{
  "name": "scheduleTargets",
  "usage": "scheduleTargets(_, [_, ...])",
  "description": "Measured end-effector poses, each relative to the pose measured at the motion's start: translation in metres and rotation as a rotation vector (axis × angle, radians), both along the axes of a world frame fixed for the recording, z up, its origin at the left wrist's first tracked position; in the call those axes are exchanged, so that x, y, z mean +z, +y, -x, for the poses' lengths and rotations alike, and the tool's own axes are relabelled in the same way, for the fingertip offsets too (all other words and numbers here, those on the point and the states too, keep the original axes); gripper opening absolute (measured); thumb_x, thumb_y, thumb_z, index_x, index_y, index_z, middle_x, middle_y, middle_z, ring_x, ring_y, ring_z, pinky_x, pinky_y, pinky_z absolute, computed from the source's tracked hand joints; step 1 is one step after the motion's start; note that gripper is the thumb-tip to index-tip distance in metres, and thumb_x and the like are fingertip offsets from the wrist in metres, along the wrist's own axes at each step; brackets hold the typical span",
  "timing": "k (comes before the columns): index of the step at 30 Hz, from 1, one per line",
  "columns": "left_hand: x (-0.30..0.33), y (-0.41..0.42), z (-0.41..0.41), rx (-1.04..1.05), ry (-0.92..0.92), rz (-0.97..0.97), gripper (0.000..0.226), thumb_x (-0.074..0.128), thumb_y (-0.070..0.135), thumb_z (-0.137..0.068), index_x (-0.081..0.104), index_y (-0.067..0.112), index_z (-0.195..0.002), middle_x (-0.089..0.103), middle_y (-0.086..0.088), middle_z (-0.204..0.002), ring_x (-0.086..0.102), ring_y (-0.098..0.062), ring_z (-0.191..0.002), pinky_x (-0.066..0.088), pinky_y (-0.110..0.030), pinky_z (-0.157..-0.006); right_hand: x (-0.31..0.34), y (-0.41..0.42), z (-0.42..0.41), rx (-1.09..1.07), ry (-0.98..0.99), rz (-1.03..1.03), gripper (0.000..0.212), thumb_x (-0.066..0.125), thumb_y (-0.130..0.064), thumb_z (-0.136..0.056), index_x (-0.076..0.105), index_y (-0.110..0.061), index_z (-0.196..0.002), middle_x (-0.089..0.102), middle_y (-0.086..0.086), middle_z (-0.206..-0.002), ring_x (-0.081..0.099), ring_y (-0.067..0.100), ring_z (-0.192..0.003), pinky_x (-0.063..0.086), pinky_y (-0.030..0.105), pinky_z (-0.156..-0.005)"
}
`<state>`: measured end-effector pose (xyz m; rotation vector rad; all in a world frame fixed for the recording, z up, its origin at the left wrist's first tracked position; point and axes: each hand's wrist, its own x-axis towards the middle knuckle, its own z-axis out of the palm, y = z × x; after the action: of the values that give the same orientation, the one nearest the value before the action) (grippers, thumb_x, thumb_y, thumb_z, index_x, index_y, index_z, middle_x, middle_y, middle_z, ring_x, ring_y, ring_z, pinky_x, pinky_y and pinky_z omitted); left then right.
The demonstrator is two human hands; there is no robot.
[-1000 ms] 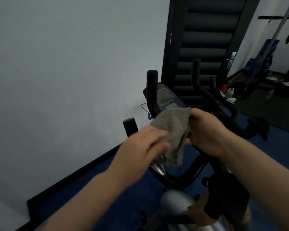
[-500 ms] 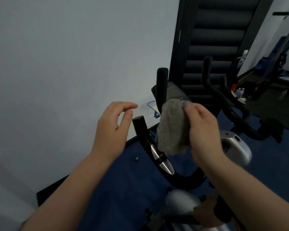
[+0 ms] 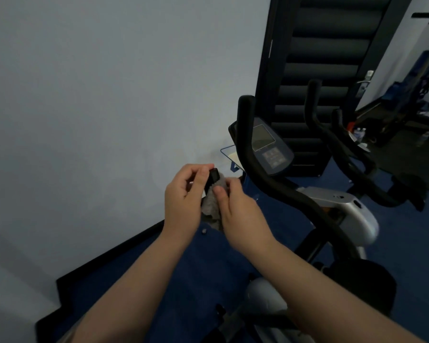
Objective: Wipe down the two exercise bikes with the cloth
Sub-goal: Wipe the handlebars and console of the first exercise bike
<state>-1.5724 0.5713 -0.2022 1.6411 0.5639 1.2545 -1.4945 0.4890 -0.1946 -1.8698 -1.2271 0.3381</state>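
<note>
Right hand wraps grey fuzzy cloth around black foam handlebar tip; left hand, fingers curled, pinches beside it. Better twist fully around.

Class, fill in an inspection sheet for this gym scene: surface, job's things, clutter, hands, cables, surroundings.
Surface: blue floor, small dark speck on it.
Job's things: grey cloth wrapped round the near bike's left handlebar end; near bike's console; second bike behind it.
Clutter: bottles on the floor far right.
Hands: right hand grips the cloth; left hand pinches at the handlebar end.
Cables: nothing seen.
Surroundings: pale wall, dark padded panel, door handle, dim equipment beyond.
</note>
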Motion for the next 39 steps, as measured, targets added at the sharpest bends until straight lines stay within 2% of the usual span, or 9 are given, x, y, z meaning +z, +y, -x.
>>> scheduleTargets(6, [-0.006, -0.001, -0.002, 0.011, -0.028, -0.022, 0.021, 0.051, 0.019, -0.1, 0.069, 0.028, -0.096, 0.07, 0.02, -0.092, 0.063, 0.002, -0.089, 0.046, -0.009, -0.075, -0.023, -0.026, 0.001, -0.076, -0.357, 0.125, 0.038, 0.012, -0.055, -0.094, 0.038, -0.028, -0.097, 0.046, -0.015, -0.079, 0.042, 0.006, -0.063, 0.026, 0.028, -0.059])
scheduleTargets(11, [-0.005, 0.006, -0.002, -0.008, -0.006, 0.01, 0.018, 0.055, 0.02, -0.098, 0.071, 0.024, -0.093, 0.072, 0.007, -0.092, 0.066, -0.011, -0.092, 0.051, -0.024, -0.08, 0.004, 0.02, -0.005, -0.062, 0.171, -0.077, 0.041, 0.02, -0.047, -0.102, 0.057, -0.029, -0.102, 0.063, -0.005, -0.097, 0.059, 0.015, -0.094, 0.046, 0.034, -0.08])
scheduleTargets(13, [-0.005, 0.008, 0.0, -0.024, 0.022, -0.003, 0.018, 0.055, 0.023, -0.098, 0.072, 0.023, -0.095, 0.072, 0.003, -0.095, 0.066, -0.018, -0.096, 0.053, -0.035, -0.085, 0.007, 0.024, -0.003, -0.047, 0.173, -0.109, 0.041, 0.02, -0.049, -0.102, 0.056, -0.031, -0.102, 0.064, -0.004, -0.095, 0.061, 0.014, -0.091, 0.047, 0.034, -0.079])
scheduleTargets(16, [-0.006, 0.009, 0.002, 0.003, 0.042, -0.042, 0.019, 0.052, 0.027, -0.098, 0.071, 0.026, -0.096, 0.07, 0.008, -0.097, 0.064, -0.015, -0.099, 0.052, -0.033, -0.087, -0.008, -0.003, -0.005, 0.007, -0.089, 0.041, 0.029, 0.02, -0.044, -0.103, 0.046, -0.031, -0.099, 0.057, -0.007, -0.08, 0.058, 0.018, -0.074, 0.041, 0.034, -0.062])
scheduleTargets(19, [-0.007, 0.004, -0.002, 0.058, 0.072, -0.132, 0.024, 0.046, 0.027, -0.1, 0.069, 0.02, -0.098, 0.067, 0.009, -0.094, 0.061, -0.015, -0.097, 0.05, -0.033, -0.087, -0.023, -0.029, -0.001, -0.053, -0.486, 0.187, 0.047, 0.009, -0.049, -0.096, 0.042, -0.021, -0.115, 0.052, -0.007, -0.087, 0.049, 0.013, -0.066, 0.035, 0.031, -0.054])
scheduleTargets(22, [0.007, 0.01, -0.007, 0.057, 0.229, -0.366, 0.033, 0.04, 0.032, -0.1, 0.065, 0.011, -0.096, 0.065, 0.003, -0.087, 0.06, -0.017, -0.085, 0.048, -0.037, -0.077, -0.018, -0.02, -0.005, 0.001, -0.663, 0.252, 0.032, 0.024, -0.036, -0.103, 0.039, -0.016, -0.123, 0.048, 0.0, -0.104, 0.038, 0.013, -0.065, 0.028, 0.028, -0.053])
scheduleTargets(26, [0.025, 0.022, -0.014, -0.074, 0.52, -0.606, 0.033, 0.042, 0.03, -0.1, 0.066, 0.011, -0.088, 0.066, 0.004, -0.08, 0.06, -0.017, -0.077, 0.045, -0.033, -0.073, -0.01, -0.008, 0.0, -0.05, -0.639, 0.225, 0.025, 0.037, -0.023, -0.103, 0.043, -0.011, -0.123, 0.053, 0.006, -0.107, 0.05, 0.018, -0.071, 0.034, 0.033, -0.054])
scheduleTargets(33, [0.012, 0.008, -0.021, 0.007, 0.282, -0.347, 0.032, 0.047, 0.026, -0.103, 0.065, 0.013, -0.08, 0.057, 0.016, -0.064, 0.059, -0.006, -0.064, 0.053, -0.034, -0.066, -0.043, -0.084, 0.016, -0.229, -0.612, 0.176, 0.056, 0.022, -0.045, -0.1, 0.051, -0.008, -0.13, 0.064, 0.002, -0.093, 0.062, 0.019, -0.069, 0.048, 0.032, -0.06])
scheduleTargets(39, [0.011, 0.011, -0.021, 0.009, 0.283, -0.38, 0.033, 0.043, 0.027, -0.104, 0.064, 0.014, -0.081, 0.061, 0.007, -0.067, 0.061, -0.011, -0.065, 0.052, -0.039, -0.066, -0.027, -0.025, 0.025, -0.285, -0.655, 0.209, 0.042, 0.025, -0.037, -0.1, 0.041, -0.014, -0.132, 0.059, 0.003, -0.107, 0.061, 0.02, -0.081, 0.04, 0.029, -0.058])
